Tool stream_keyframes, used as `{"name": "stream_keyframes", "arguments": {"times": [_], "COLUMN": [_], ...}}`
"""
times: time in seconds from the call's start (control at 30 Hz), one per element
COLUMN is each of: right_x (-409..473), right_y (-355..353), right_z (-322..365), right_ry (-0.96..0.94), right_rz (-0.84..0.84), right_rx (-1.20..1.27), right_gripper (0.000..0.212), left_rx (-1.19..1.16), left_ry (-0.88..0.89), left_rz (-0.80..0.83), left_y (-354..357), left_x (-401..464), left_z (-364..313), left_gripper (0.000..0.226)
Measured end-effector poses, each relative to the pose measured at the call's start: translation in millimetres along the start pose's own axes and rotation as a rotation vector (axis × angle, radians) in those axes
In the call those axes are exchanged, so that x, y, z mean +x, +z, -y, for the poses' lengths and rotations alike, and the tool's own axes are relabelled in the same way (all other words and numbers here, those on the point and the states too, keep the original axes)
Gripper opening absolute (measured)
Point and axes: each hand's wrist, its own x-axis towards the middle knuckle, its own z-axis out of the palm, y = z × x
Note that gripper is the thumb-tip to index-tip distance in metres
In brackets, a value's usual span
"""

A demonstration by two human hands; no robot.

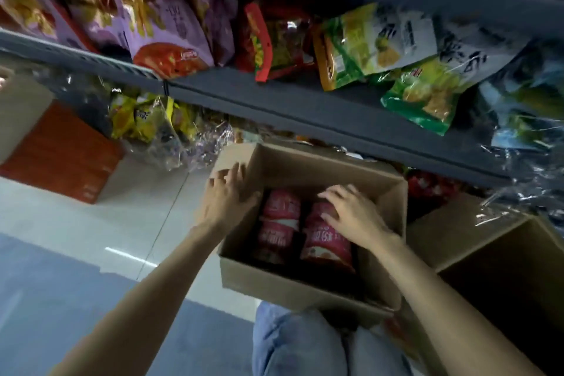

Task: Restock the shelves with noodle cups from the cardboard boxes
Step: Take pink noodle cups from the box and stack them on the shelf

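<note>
Soft blue jeans [305, 345] cover the knees at 6 o'clock. Just past them sits a brown cardboard box [305, 287], open on top, with smooth flat walls. Red noodle cups [279, 223] lie inside on their sides, round and shiny. At 3 o'clock of them, the right hand [351, 214] curls over one cup [326, 241], fingers bent round it. At 9 o'clock, the left hand [225, 195] lies on the box flap, fingers spread flat. Farther off, crinkly snack bags [381, 43] rest on a grey shelf [305, 107] at 12 o'clock.
</note>
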Motion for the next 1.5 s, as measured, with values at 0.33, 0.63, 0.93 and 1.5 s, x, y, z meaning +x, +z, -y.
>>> {"name": "stream_keyframes", "arguments": {"times": [0.33, 0.63, 0.93, 1.5], "right_x": [28, -9, -48, 18], "right_y": [114, 39, -118, -316], "right_z": [-24, 2, 64, 122], "right_ry": [0.15, 0.305, 0.548, -0.009], "right_rz": [0.875, 0.263, -0.286, -0.976], "right_rx": [-0.095, 0.273, 1.637, 0.793], "right_gripper": [0.108, 0.095, 0.058, 0.089], "left_rx": [-0.056, -0.138, -0.905, -1.085], "left_ry": [0.113, 0.043, 0.203, 0.635], "left_rz": [-0.234, -0.196, -0.014, -0.296], "left_y": [43, 43, -55, -276], "left_x": [5, 4, -62, -41], "left_z": [13, 14, -51, -195], "left_gripper": [0.037, 0.045, 0.026, 0.091]}}
